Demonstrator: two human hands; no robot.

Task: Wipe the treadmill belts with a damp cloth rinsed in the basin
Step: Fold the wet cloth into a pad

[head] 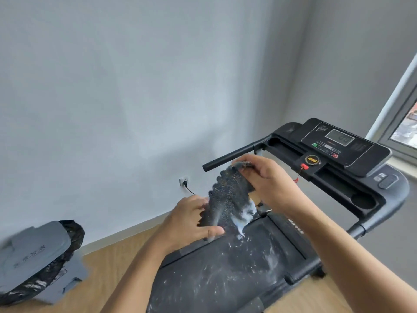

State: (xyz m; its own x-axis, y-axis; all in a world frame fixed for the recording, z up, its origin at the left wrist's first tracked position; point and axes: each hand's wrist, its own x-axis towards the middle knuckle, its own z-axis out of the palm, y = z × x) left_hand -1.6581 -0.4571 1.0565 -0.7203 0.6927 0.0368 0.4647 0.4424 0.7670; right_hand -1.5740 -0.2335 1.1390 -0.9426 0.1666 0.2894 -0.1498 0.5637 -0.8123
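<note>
Cloth (228, 199) over belt (225, 274), bin (38, 251) beside, socket (184, 182) behind

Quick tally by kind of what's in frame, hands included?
hands: 2, left hand and right hand
cloth: 1
treadmill: 1
bin: 1
wall socket: 1
window: 1
total: 7

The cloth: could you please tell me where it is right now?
In the head view, the dark cloth hangs at centre above the treadmill belt, its top pinched by the right hand and its lower edge gripped by the left hand.
</note>
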